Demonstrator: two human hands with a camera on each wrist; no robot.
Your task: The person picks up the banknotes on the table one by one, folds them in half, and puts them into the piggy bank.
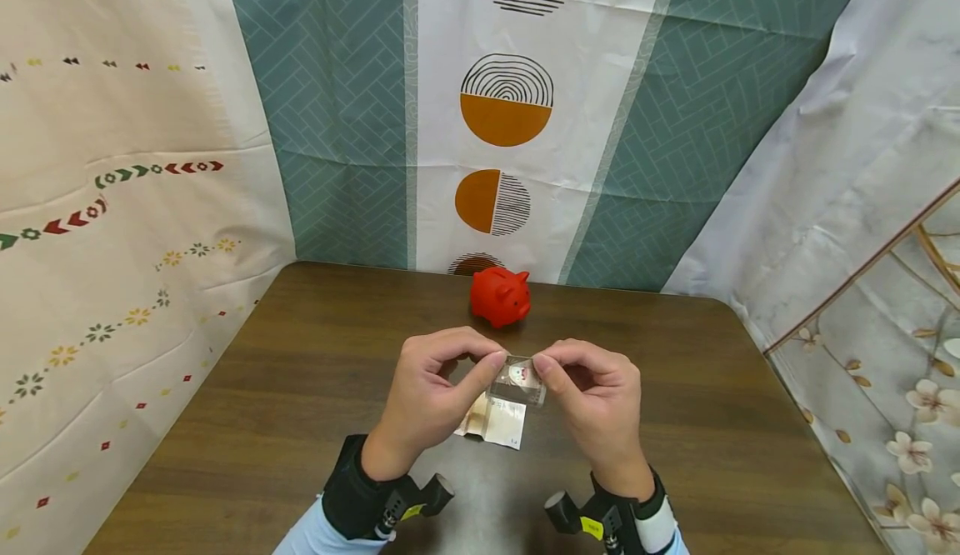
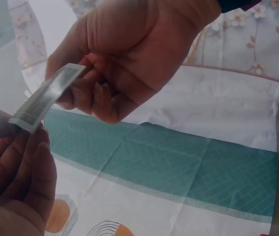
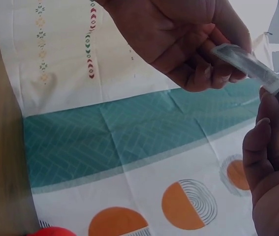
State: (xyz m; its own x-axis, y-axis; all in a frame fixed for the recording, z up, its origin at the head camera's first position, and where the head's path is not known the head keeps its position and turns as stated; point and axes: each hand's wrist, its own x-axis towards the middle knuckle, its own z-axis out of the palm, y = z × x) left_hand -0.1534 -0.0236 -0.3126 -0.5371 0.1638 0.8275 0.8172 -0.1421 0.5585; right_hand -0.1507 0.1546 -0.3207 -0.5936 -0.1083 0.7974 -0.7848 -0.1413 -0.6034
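Observation:
Both hands hold up a small, clear, flat plastic piece (image 1: pixel 517 382) with a printed mark showing in it, above the table. My left hand (image 1: pixel 438 388) pinches its left end between thumb and fingertips; the right hand (image 1: pixel 596 401) pinches the other end the same way. From the left wrist it looks thin and glossy, stretched between the left hand (image 2: pixel 16 182) and the right hand (image 2: pixel 124 54). The right wrist view shows the same plastic piece (image 3: pixel 250 66) nearly edge-on. Below it, a creased paper resembling a banknote (image 1: pixel 504 423) lies on the table, partly hidden.
A red piggy bank (image 1: pixel 500 297) stands beyond the hands, near the back edge of the brown wooden table (image 1: pixel 337 330). Patterned cloth (image 1: pixel 345 122) hangs behind the table, with a white cloth (image 1: pixel 112 288) on the left and a floral one (image 1: pixel 900 388) on the right.

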